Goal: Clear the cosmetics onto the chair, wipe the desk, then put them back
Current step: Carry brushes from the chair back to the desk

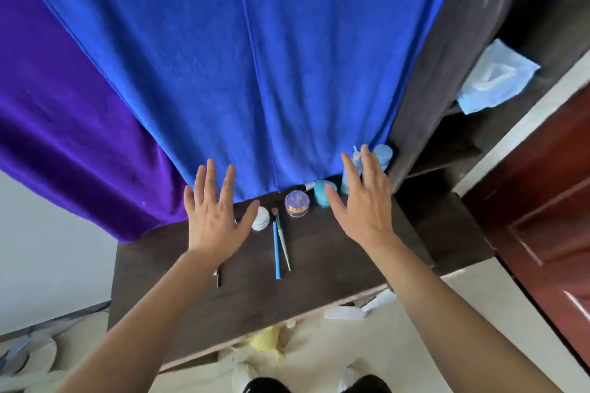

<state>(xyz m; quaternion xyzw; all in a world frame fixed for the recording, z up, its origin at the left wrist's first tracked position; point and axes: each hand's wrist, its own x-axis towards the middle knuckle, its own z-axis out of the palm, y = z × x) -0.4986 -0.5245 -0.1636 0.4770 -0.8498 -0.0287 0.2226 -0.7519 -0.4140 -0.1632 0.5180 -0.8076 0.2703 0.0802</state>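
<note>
Hands spread wide, holding nothing: left hand (214,220), right hand (364,204), over table (319,290) | cosmetics on table: clear jar (297,202), brushes (276,249) between hands; bottles (383,153) behind right hand, by blue cloth (255,57)

Desk (319,281) dark brown. Beyond left hand (214,223) fingers: plain royal-blue cloth (255,57), purple drape (64,121) to their left. At right hand (364,204) thumb: teal case (320,198); lilac-lidded copper-banded jar (297,203), white jar (261,217), blue brush (276,252) between thumbs.

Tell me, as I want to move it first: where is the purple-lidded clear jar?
Head view, centre: the clear jar stands at the back edge of the desk, between the white jar and the teal case.
</note>
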